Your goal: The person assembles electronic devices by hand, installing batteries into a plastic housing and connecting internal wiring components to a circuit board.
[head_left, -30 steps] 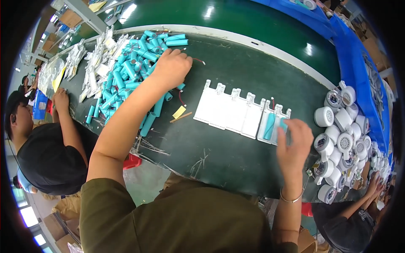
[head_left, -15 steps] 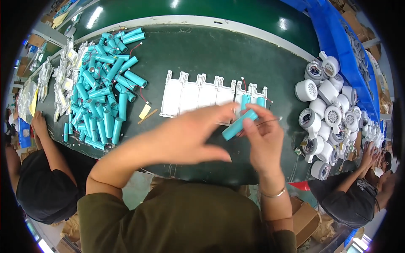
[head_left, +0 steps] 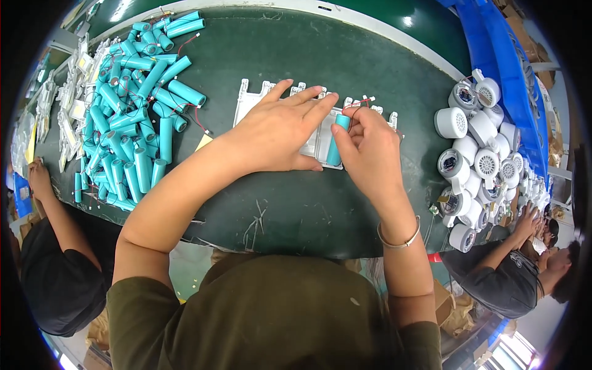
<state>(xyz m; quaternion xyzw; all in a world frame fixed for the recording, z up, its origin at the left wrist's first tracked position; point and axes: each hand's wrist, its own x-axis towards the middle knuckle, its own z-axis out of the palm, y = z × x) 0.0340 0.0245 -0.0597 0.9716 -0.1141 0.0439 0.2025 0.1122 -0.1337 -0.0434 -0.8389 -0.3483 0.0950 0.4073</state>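
Note:
A row of white plastic trays stands side by side on the green table before me. My left hand lies across them with its fingers spread, covering much of the row. At the row's right part, my right hand pinches a teal cylindrical battery between thumb and fingers. The battery lies lengthwise at one tray; whether it is fully seated I cannot tell. Thin red wires show above the right fingers. That hand hides most of the trays farther right.
Heaped on the left are many teal batteries with wires, beside clear-white plastic parts. White round-headed housings with grilles pile up on the right, against a blue bin. Other people's hands work at both sides.
The battery has gone from tilted above the table to lying along a tray, held by my right hand. My left hand has moved up onto the tray row. The view has shifted slightly.

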